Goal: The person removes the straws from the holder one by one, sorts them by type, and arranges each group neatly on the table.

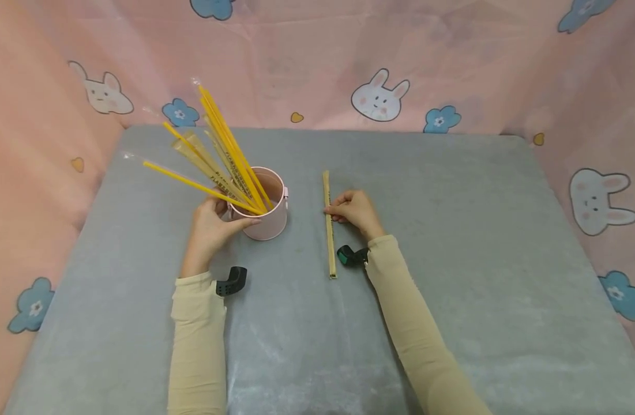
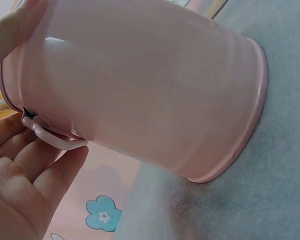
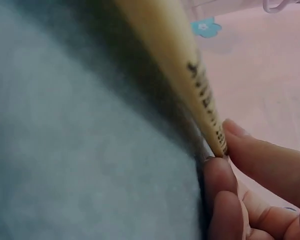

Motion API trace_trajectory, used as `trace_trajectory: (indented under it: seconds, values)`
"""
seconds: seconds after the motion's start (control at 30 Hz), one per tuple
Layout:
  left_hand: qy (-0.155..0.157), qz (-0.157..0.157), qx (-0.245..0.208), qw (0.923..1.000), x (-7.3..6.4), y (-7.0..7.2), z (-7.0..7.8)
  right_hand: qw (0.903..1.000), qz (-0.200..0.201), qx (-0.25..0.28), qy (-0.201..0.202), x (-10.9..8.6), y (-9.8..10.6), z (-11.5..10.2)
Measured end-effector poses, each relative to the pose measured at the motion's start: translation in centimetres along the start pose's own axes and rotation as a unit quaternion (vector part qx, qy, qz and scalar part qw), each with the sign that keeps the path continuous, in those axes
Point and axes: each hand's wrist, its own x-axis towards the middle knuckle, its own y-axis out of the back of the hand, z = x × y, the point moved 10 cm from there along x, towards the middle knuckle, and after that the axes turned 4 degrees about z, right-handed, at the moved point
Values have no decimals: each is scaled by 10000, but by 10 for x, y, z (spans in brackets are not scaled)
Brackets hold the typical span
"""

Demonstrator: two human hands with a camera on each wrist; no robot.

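Note:
A small pink metal bucket (image 1: 267, 229) stands on the grey table, left of the middle. My left hand (image 1: 208, 230) grips it from the left, thumb along the front near the rim, the other fingers by the handle loop (image 2: 60, 141). Yellow straws (image 1: 231, 141) in clear sleeves and beige printed straws (image 1: 205, 158) lean out of the bucket to the upper left. To the right of it, my right hand (image 1: 356, 210) pinches one beige straw (image 1: 330, 248) with dark print between thumb and fingers. This straw points away from me, at or just over the tabletop.
The grey cloth-like tabletop (image 1: 478, 259) spreads widely around both hands. Pink curtains (image 1: 317, 63) with rabbits and flowers enclose the back and sides. Each wrist carries a black camera mount, one on the left (image 1: 232, 281) and one on the right (image 1: 350, 256).

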Motion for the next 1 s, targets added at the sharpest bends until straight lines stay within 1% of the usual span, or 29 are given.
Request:
trace_trajectory:
  seconds: [0.1,0.3,0.43,0.6,0.77,0.9,1.0]
  values:
    - [14,0,-19,10000,0,-1,-3,9999,40,-118,97,-1,0,0]
    - [67,-44,-11,10000,-2,-3,-7,9999,-52,-132,61,-3,-2,6]
    - [10,15,-35,10000,0,-1,-4,9996,43,-214,159,-1,0,3]
    - [-73,11,-49,10000,1,1,-1,9994,154,-258,149,0,1,1]
    - [-76,34,32,10000,2,1,-2,9997,152,-109,186,0,2,1]
    - [-51,37,80,9999,3,1,-3,9997,138,158,132,0,3,3]
    - [-71,35,68,9999,3,0,-2,9992,52,397,85,0,4,4]
